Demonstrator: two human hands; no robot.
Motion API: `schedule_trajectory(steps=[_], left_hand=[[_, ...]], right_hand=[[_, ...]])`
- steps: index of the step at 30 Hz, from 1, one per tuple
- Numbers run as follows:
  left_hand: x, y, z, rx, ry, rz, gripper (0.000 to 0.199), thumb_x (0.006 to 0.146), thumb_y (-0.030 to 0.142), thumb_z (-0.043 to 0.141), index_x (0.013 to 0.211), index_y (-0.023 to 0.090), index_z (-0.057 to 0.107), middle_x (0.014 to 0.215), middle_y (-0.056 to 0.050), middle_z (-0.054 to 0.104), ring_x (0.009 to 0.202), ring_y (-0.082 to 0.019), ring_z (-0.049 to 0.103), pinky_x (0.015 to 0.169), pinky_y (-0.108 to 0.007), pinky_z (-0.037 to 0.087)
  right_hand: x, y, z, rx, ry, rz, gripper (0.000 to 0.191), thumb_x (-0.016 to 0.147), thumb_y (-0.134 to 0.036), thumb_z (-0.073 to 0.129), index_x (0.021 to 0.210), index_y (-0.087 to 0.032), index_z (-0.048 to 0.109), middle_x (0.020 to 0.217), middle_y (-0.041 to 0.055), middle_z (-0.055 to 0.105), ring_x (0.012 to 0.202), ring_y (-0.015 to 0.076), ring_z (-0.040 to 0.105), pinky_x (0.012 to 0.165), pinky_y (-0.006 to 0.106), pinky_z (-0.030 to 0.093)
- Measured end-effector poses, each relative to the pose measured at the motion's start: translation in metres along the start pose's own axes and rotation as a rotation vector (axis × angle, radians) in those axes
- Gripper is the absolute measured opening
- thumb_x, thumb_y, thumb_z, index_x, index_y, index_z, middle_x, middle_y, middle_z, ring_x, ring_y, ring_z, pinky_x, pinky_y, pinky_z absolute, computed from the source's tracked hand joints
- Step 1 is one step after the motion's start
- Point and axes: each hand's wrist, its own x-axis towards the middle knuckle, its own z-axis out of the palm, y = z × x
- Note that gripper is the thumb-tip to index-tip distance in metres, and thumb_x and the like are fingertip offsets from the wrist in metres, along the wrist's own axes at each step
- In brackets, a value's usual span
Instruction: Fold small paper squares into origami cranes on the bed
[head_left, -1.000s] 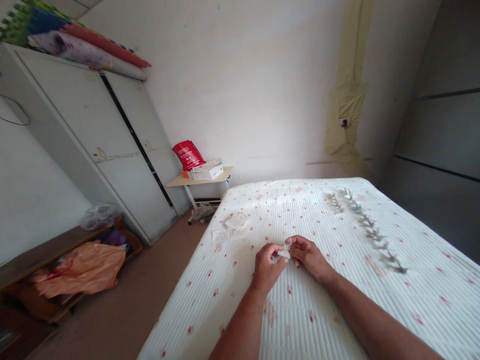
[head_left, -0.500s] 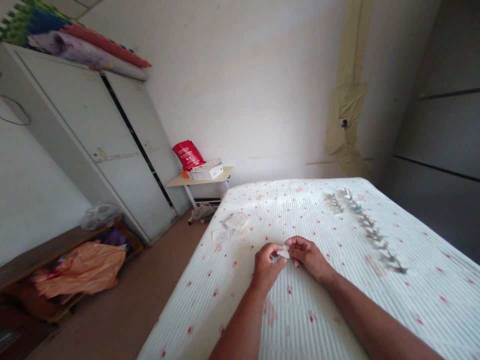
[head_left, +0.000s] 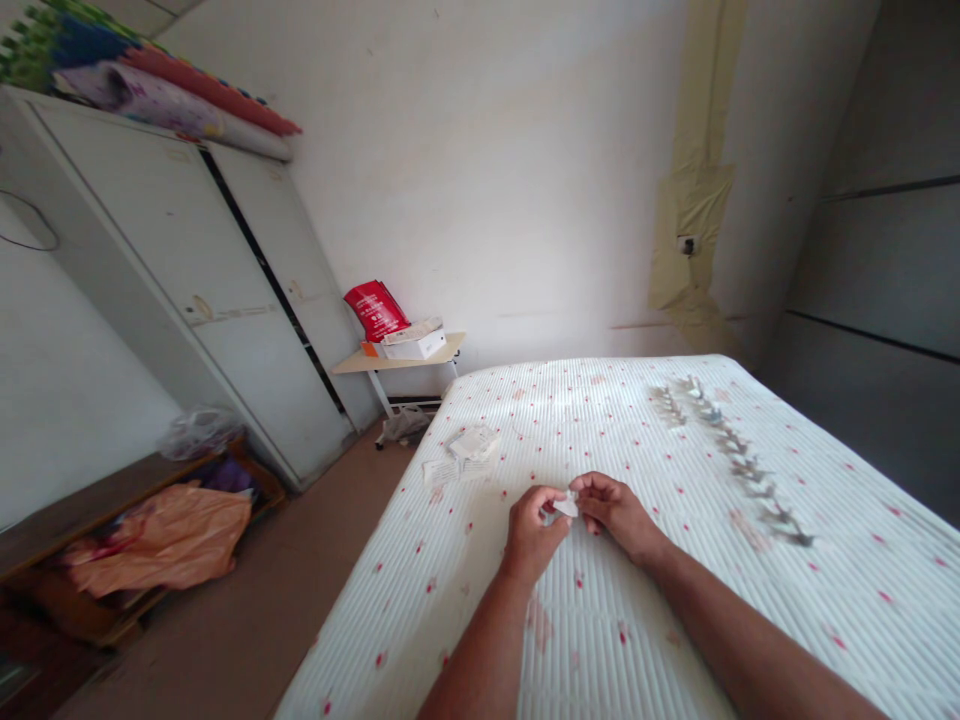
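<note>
The left hand (head_left: 534, 530) pinches a small white paper (head_left: 567, 506) between thumb and fingers, and the right hand (head_left: 619, 510) grips its far right end with its fingertips. Neither hand is free. The paper sits between them, in the near middle of the bed (head_left: 600, 640); a hold from both ends probably steadies so slight a thing and leaves the fingertips to work its edges. Its exact shape is partly hidden by the fingers.

To the left and a little farther lie some loose sheets (head_left: 475, 442), partly overlapping, perhaps put there to be within easy reach of the left hand. On the right, small folded shapes (head_left: 745, 468) stand in a long row running from near to far, with a shorter row beside its far end; the spacing looks deliberate, likely so that they do not knock together. They are too blurred to name surely.

Beyond the bed's far left corner, a table (head_left: 352, 364) bears a red bag (head_left: 376, 310) and a white box (head_left: 416, 346); the bag seems to lean behind the box. At far left stands a cabinet (head_left: 135, 220), with mats (head_left: 180, 105) on its top.
</note>
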Motion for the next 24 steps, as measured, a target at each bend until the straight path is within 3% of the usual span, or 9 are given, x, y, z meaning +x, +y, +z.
schedule_trajectory(steps=[24], left_hand=[[-0.0006,0.0031,-0.0007,-0.037,0.000,0.000,0.022,0.062,0.014,0.058,0.083,0.018,0.063,0.082,0.000,0.064,0.074,-0.012,0.054,0.069,-0.023,0.040]], right_hand=[[-0.0004,-0.0024,0.0015,0.001,0.002,-0.001,0.025,0.065,-0.034,0.060,0.082,-0.018,0.054,0.048,-0.0086,0.044,0.038,0.0062,0.041,0.040,0.020,0.029]])
